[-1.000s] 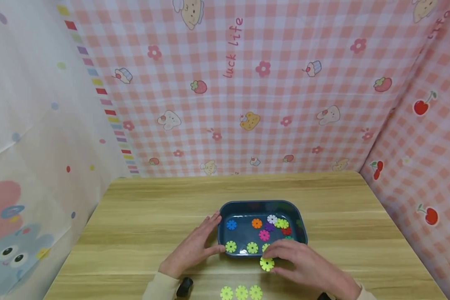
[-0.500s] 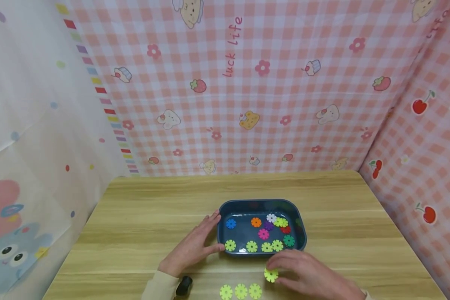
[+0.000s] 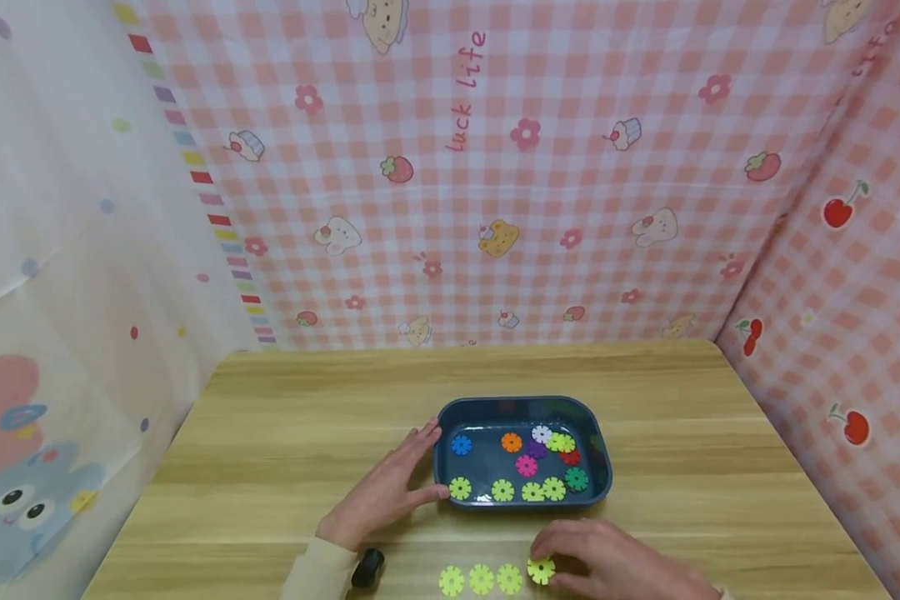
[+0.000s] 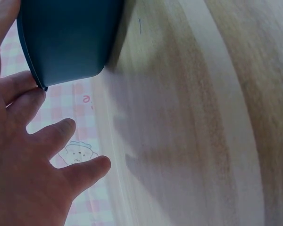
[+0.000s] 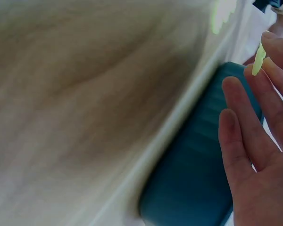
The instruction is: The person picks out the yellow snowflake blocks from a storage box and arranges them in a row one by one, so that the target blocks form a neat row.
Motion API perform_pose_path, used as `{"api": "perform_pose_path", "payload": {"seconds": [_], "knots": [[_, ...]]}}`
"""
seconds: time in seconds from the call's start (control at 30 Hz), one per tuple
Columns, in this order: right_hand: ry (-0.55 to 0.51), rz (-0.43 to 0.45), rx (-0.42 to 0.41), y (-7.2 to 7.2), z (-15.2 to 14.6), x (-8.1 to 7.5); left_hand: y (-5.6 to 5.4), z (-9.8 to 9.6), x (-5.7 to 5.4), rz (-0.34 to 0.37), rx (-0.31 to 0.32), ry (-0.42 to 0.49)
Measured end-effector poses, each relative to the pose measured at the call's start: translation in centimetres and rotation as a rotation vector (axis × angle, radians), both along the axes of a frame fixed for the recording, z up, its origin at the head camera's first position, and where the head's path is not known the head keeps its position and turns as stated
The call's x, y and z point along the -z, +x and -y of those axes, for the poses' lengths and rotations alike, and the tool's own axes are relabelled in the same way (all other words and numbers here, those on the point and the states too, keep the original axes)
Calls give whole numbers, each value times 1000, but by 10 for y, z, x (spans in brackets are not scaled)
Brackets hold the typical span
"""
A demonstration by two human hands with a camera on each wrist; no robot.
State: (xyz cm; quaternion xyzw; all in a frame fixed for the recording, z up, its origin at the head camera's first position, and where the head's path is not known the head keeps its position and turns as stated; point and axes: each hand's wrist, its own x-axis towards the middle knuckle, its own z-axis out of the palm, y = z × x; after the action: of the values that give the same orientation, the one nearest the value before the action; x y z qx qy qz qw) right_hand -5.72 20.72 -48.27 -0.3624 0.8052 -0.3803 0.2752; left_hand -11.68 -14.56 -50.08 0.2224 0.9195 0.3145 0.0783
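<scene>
Worktop point(image 3: 690, 433): passage free right of tray point(image 3: 523, 506), also between tray and back cloth point(image 3: 420, 217). Left grip point(image 3: 384, 493) obstructs tray's left side; right grip point(image 3: 615, 557) stands before front right.

row of discs point(image 3: 477, 581) before the tray point(image 3: 487, 467)

You're facing a pink/wht checked backdrop point(image 3: 450, 200) w/ "luck life" txt; pale cartoon cloth point(image 3: 82, 292) is hanging L, cherry-print cloth point(image 3: 870, 333) R.
</scene>
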Motion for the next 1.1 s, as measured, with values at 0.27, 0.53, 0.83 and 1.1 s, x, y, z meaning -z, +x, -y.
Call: {"api": "perform_pose_path", "payload": {"seconds": [0.27, 0.53, 0.83, 1.1], "knots": [[-23, 51, 2, 1, 1, 11, 1, -1, -1, 0, 6, 5], [-5, 80, 4, -1, 1, 18, 2, -1, 1, -1, 2, 10], [17, 35, 9, -2, 4, 22, 3, -1, 1, 10, -5, 10], [41, 48, 14, -5, 4, 21, 1, 0, -1, 5, 0, 16]]}}
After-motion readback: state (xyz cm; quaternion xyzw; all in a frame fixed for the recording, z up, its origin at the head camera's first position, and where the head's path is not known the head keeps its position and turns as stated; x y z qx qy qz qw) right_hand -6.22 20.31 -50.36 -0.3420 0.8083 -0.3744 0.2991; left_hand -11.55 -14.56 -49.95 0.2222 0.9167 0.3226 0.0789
